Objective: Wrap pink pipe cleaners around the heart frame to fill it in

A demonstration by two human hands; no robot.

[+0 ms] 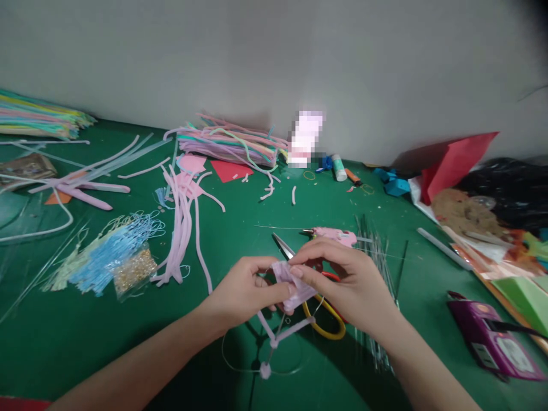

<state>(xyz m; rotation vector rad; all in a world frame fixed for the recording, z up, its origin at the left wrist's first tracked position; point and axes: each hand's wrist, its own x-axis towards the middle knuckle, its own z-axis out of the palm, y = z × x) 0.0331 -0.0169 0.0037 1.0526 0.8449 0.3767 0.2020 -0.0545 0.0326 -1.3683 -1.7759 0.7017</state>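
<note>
Between both hands is a small light purple piece [295, 288], pleated or ribbed, and I cannot make out what it is. My left hand [252, 291] pinches its left side with the thumb across the front. At the upper right edge, the thumb and fingers of my right hand [331, 271] are closed on it. Below hangs a thin wire frame with lilac fuzzy stems [299, 328] and a lilac ball [265, 370] at its lower end. Scissors [331, 325] with yellow and red handles lie behind, partly hidden by my right hand.
A pink glue gun [334, 234] and thin metal wires [379, 348] lie near my right hand. On the left are lilac pipe cleaners [182, 240], blue tassels [115, 251] and a bag of gold beads [135, 271]. A purple device [492, 337] sits far right; a pipe cleaner bundle [231, 142] lies behind.
</note>
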